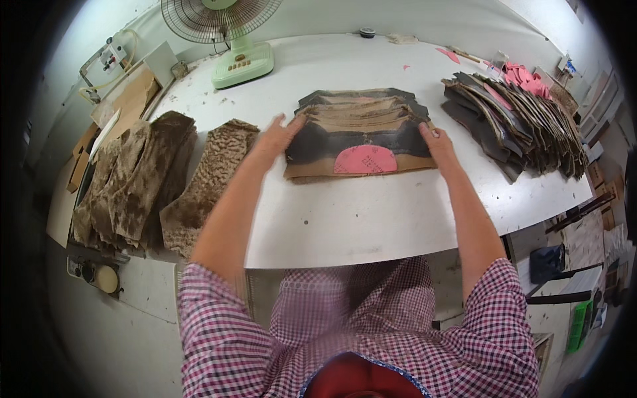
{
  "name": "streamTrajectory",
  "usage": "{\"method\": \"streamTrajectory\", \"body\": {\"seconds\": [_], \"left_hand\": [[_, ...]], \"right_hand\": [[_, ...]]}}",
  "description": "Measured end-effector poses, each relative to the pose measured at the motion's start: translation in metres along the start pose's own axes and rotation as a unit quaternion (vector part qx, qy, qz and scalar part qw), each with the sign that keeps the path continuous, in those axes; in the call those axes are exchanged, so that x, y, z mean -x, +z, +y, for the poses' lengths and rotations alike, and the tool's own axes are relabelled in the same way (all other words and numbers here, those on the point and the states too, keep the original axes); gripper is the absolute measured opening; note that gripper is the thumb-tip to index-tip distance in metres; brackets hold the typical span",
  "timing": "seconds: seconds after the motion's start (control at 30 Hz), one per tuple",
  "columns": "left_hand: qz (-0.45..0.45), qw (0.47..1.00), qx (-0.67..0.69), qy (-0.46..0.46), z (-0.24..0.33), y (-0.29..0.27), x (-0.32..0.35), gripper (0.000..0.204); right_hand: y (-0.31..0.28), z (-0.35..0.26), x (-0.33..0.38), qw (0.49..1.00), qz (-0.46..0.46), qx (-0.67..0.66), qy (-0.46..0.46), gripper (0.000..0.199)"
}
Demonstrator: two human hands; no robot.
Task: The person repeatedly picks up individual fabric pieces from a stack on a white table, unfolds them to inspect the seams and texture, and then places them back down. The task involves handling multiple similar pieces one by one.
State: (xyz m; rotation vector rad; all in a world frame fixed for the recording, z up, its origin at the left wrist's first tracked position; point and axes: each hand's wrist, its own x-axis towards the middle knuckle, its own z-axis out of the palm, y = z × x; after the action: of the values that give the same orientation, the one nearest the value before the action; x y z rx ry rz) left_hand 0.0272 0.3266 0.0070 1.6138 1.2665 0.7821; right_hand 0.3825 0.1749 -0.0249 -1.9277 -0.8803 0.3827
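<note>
A stack of grey-and-brown fabric pieces lies fanned on the table in front of me, the pieces overlapping toward the far side. On the nearest piece is a pink half-round patch with faint markings. My left hand grips the stack's left edge, its fingers partly hidden by the pieces. At the opposite edge, my right hand holds the stack with the thumb on top. Left of my left forearm lies a single mottled brown fuzzy piece.
A pile of brown fuzzy pieces covers the table's left end. Another thick pile of grey pieces lies at the right, with pink patches behind it. A green fan stands at the back of the white table.
</note>
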Motion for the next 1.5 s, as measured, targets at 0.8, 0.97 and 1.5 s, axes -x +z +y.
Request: {"method": "streamTrajectory", "body": {"seconds": [0.8, 0.97, 1.5], "left_hand": [[0.111, 0.890, -0.240, 0.371, -0.008, 0.040, 0.134, 0.029], [0.021, 0.924, -0.148, 0.351, 0.024, 0.056, 0.169, 0.022], [-0.060, 0.894, -0.118, 0.429, 0.014, 0.099, 0.172, 0.021]], "right_hand": [[-0.020, -0.059, 0.151, 0.971, -0.233, 0.039, -0.028, 0.037], [-0.014, -0.043, 0.150, 0.971, -0.235, -0.031, 0.030, 0.054], [-0.023, -0.059, 0.182, 0.951, -0.278, -0.126, 0.043, 0.024]]}}
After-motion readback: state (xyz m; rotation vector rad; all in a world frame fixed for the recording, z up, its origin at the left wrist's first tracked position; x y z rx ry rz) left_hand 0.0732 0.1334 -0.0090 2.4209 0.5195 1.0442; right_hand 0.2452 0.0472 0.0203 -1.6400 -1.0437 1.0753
